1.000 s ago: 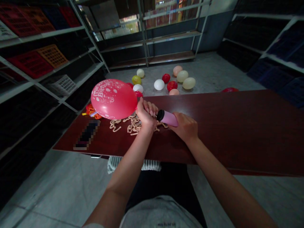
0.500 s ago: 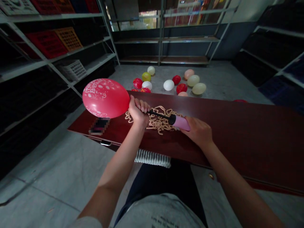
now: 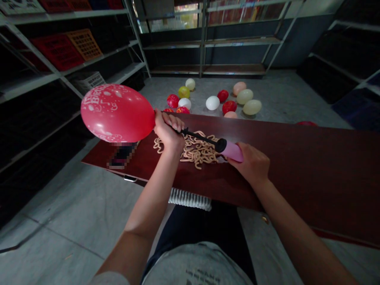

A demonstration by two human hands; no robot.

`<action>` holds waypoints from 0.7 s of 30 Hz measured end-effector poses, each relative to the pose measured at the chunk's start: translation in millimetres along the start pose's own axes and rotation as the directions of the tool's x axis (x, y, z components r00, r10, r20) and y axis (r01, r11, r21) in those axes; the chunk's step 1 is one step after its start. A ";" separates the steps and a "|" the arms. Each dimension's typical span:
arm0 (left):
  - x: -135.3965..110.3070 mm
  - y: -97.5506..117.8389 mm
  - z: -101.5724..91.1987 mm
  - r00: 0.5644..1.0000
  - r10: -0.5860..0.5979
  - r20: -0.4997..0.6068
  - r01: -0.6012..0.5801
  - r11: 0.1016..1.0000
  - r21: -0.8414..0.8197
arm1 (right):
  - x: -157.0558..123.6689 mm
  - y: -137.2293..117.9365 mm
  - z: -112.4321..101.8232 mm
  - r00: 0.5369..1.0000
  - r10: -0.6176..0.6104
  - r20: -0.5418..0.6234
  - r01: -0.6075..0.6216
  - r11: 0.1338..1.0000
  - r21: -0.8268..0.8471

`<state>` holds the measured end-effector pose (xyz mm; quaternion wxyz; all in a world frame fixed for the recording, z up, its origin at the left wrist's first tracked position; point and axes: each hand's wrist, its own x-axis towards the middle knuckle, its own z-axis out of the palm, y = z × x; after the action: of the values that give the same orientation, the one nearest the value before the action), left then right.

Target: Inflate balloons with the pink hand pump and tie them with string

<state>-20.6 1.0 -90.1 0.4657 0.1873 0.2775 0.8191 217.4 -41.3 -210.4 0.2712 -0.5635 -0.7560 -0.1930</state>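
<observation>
My left hand (image 3: 168, 128) is closed around the neck of an inflated red balloon (image 3: 117, 113) with white printing, at the nozzle end of a hand pump. The balloon points left, above the table. From that hand the pump's black rod (image 3: 202, 137) runs right into a pink hand pump body (image 3: 233, 150) with a black collar. My right hand (image 3: 252, 163) is wrapped round the far end of the pink body. Beneath the pump lies a loose pile of tan, curled, noodle-like pieces (image 3: 200, 152), possibly uninflated long balloons.
A dark red table (image 3: 297, 166) spans the front, with a blurred-out phone-like object (image 3: 122, 155) near its left end. Behind it, several balloons, including a white balloon (image 3: 213, 103), lie on the floor. Metal shelves (image 3: 234, 73) with crates stand around. A grey ribbed cushion (image 3: 190, 199) is below the table edge.
The red balloon looks larger and reaches further left and up. My hands are slightly further apart, with more of the black rod showing between them. The view has shifted slightly.
</observation>
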 end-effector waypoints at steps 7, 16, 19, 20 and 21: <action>-39.5 -71.0 26.7 0.991 -0.033 0.132 0.042 0.997 -0.071 | 0.6 2.8 -1.8 0.995 0.067 -0.074 -0.063 0.997 0.050; -59.9 -95.1 37.1 0.984 -0.046 0.173 0.050 0.999 -0.019 | 1.3 1.3 -2.4 0.986 0.147 -0.074 -0.140 0.986 0.092; -52.5 -88.3 27.7 0.981 -0.067 0.182 0.072 0.997 -0.021 | 0.8 -2.1 -1.7 0.994 0.096 -0.054 -0.091 0.993 0.078; -49.9 -86.0 24.0 0.981 -0.081 0.179 0.086 0.996 -0.023 | 0.6 -3.2 -1.6 0.996 0.072 -0.043 -0.069 0.995 0.077; -47.5 -83.5 20.3 0.981 -0.096 0.171 0.101 0.995 -0.023 | 0.4 -4.2 -1.5 0.998 0.050 -0.033 -0.047 0.996 0.078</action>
<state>69.4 0.0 -129.2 0.5305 0.2349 0.2330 0.7804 213.6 -43.1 -208.9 0.3106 -0.5674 -0.7441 -0.1670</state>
